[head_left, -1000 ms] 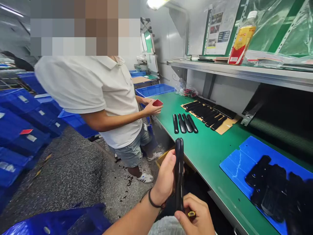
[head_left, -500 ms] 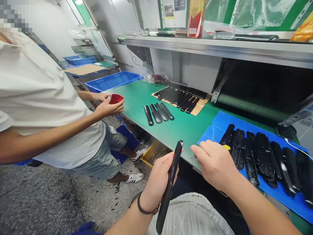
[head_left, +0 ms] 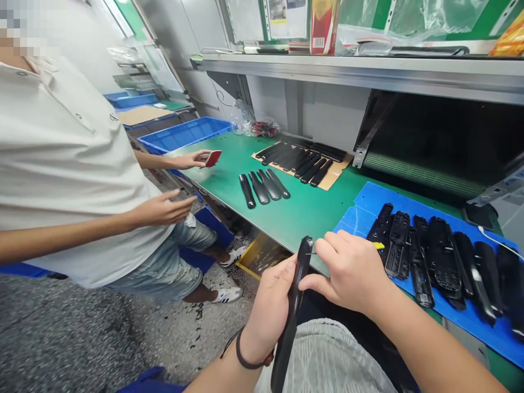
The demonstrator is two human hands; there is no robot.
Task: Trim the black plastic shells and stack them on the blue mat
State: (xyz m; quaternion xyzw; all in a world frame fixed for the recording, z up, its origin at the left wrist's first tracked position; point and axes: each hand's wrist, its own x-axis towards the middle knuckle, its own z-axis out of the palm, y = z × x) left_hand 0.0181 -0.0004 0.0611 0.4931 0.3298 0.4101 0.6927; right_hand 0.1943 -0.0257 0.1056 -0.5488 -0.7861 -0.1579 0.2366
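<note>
My left hand [head_left: 268,305] is wrapped round a long black plastic shell [head_left: 291,316], held edge-on and tilted above my lap. My right hand [head_left: 352,270] is pinched on a thin tool with a yellow handle [head_left: 379,245], its tip meeting the shell's upper end. Both hands hover at the near edge of the green bench [head_left: 298,210]. Just right of them a blue mat [head_left: 368,204] carries several black shells [head_left: 438,262].
A co-worker in a white shirt [head_left: 61,158] stands at the left, holding a red card [head_left: 213,158] over the bench. Several black shells [head_left: 264,188] lie on the bench; more rest on cardboard [head_left: 333,177]. Blue bins [head_left: 184,134] sit behind, a shelf [head_left: 368,68] overhead.
My view swung right towards the bench. My right hand closed in on the shell's top end with the tool. The co-worker's hands separated, one keeping the red card.
</note>
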